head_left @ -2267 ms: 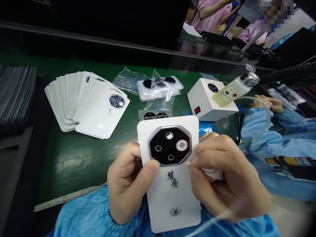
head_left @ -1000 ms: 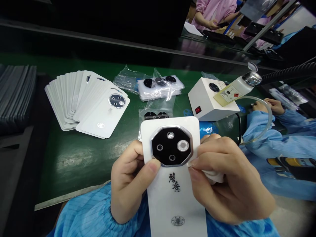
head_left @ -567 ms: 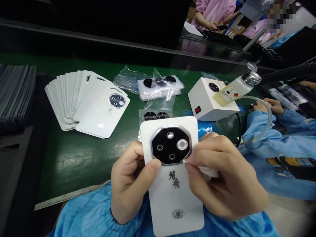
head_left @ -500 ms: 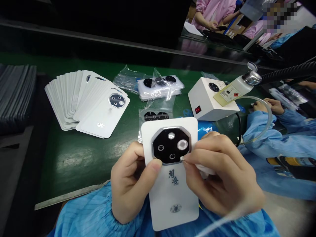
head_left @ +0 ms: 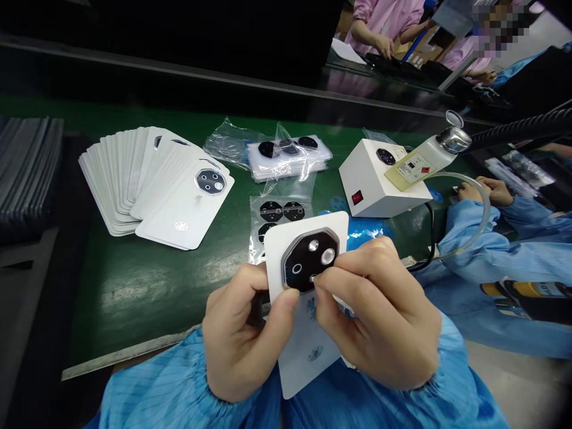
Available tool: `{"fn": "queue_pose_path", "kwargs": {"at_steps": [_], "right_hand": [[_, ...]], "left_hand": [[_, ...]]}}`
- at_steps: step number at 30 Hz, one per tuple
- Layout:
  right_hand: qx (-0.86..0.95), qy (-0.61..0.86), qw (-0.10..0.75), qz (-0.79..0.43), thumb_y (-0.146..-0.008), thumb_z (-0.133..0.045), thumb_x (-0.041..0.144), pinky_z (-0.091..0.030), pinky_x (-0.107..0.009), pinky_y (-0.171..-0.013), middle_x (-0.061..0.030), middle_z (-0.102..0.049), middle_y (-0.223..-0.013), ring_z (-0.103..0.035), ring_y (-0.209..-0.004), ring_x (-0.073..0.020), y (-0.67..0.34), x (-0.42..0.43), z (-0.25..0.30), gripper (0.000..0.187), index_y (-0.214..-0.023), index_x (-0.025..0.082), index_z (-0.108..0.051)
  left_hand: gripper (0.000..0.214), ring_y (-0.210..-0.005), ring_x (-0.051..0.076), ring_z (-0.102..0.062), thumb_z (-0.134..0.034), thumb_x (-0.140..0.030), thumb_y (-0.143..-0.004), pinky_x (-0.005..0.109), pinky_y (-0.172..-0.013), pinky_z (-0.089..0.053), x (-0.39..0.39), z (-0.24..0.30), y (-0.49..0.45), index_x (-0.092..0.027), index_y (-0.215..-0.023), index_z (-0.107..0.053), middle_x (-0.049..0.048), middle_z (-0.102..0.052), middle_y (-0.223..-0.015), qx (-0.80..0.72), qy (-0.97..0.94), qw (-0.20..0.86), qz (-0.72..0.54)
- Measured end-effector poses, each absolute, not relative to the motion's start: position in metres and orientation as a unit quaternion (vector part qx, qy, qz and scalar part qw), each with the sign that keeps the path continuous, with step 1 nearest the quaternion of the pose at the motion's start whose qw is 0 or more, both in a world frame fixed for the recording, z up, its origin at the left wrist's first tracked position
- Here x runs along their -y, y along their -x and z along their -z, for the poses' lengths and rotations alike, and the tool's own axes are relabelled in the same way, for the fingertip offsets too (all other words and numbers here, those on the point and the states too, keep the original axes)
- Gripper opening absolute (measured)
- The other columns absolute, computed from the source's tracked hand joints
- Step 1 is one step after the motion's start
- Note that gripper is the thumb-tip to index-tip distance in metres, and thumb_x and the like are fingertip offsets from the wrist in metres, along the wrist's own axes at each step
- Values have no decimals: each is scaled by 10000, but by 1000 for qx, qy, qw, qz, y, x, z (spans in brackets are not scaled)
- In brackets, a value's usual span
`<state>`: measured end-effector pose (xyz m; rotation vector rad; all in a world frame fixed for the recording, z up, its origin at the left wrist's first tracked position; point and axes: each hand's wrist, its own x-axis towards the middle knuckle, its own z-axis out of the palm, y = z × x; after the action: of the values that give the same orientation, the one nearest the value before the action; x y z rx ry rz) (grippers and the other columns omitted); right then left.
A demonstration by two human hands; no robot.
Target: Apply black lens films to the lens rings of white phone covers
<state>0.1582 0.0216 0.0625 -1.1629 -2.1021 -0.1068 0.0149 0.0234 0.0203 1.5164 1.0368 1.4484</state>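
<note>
Left hand (head_left: 241, 339) has a firm grip on the edge of a white phone back panel (head_left: 330, 229), held above the near green bench (head_left: 134, 298), while the right hand (head_left: 379, 322) pinches at its octagonal camera module (head_left: 308, 260). Looks light, stiff, slick: take the edges, clear of the lenses!

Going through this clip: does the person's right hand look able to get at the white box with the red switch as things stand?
Probably yes. The right hand is busy at the black camera plate on the white card, but the white box sits just ahead, with only a flat blue sheet between them.
</note>
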Motion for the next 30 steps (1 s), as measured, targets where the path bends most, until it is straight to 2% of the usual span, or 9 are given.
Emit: {"fn": "queue_pose_path", "kwargs": {"at_steps": [7, 11, 14, 18, 22, 30], "right_hand": [[820, 453, 344, 63, -734, -574, 21, -372, -320, -557, -53, -569, -701, -453, -627, -144, -156, -23, -64, 124, -767, 141, -573], [803, 470, 363, 55, -727, -558, -13, -382, -314, -554, -39, -550, -674, -455, -616, -135, -152, -22, -62, 156, -731, 143, -554], [796, 471, 378, 38, -734, -560, -18, -410, -306, -558, -38, -542, -688, -482, -637, -132, -153, -22, -62, 157, -739, 139, -548], [782, 455, 426, -26, -738, -565, 0, -451, -277, -557, -27, -529, -723, -505, -661, -118, -158, -21, -67, 164, -803, 148, -540], [754, 439, 480, -95, -716, -552, -6, -430, -258, -517, -8, -513, -713, -507, -629, -101, -162, -19, -74, 194, -805, 166, -543], [736, 395, 537, -116, -691, -518, -33, -385, -278, -488, -13, -516, -676, -481, -590, -101, -160, -19, -74, 194, -777, 135, -561]], "left_hand": [[95, -443, 62, -480, -562, -110, -797, 178, -383, -358, -24, -17, -12, -200, -783, -536, -59, -532, -568, -399, -634, 363, -555], [87, -431, 55, -460, -564, -119, -796, 177, -382, -342, -24, -18, -14, -202, -776, -546, -59, -539, -567, -407, -617, 376, -559], [102, -448, 51, -443, -561, -112, -797, 167, -394, -335, -23, -19, -15, -209, -765, -552, -65, -532, -564, -407, -594, 410, -560], [95, -472, 65, -456, -571, -168, -813, 168, -402, -344, -20, -22, -17, -223, -735, -568, -58, -548, -584, -413, -499, 505, -571], [79, -488, 87, -479, -605, -232, -811, 174, -409, -371, -18, -23, -18, -239, -734, -591, -46, -563, -606, -394, -429, 572, -578], [65, -488, 98, -482, -581, -222, -837, 186, -409, -388, -19, -18, -14, -232, -778, -608, -21, -574, -620, -343, -454, 580, -583]]}}
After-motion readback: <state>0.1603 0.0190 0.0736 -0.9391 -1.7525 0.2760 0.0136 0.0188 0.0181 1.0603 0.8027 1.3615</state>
